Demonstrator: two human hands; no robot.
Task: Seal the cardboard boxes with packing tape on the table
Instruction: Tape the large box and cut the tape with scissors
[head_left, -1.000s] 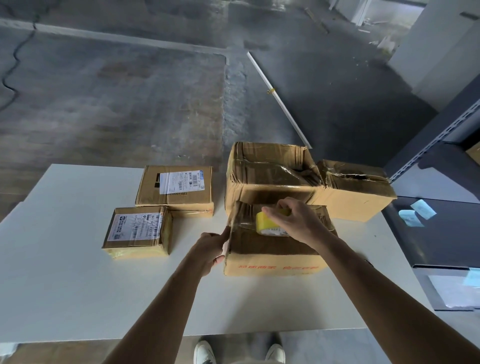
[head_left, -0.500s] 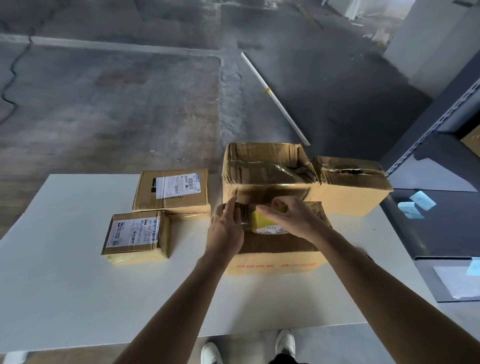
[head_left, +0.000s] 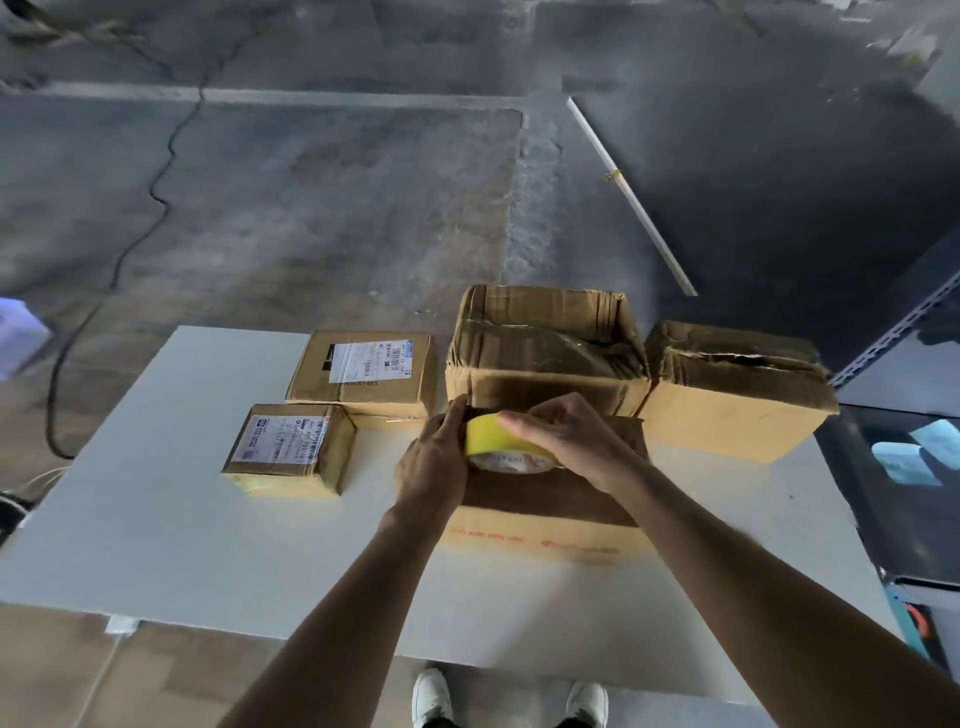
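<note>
Yellow tape roll tilted atop near cardboard box, four other boxes around, white table

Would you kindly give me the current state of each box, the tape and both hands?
Tape roll: held over the nearest box, gripped by both hands.
Nearest box: flaps down, under the roll.
Tall box: top open.
Right box: closed, top torn and crumpled.
Two labelled boxes: closed.
Left hand: gripping the roll's left side.
Right hand: gripping the roll from above.
</note>
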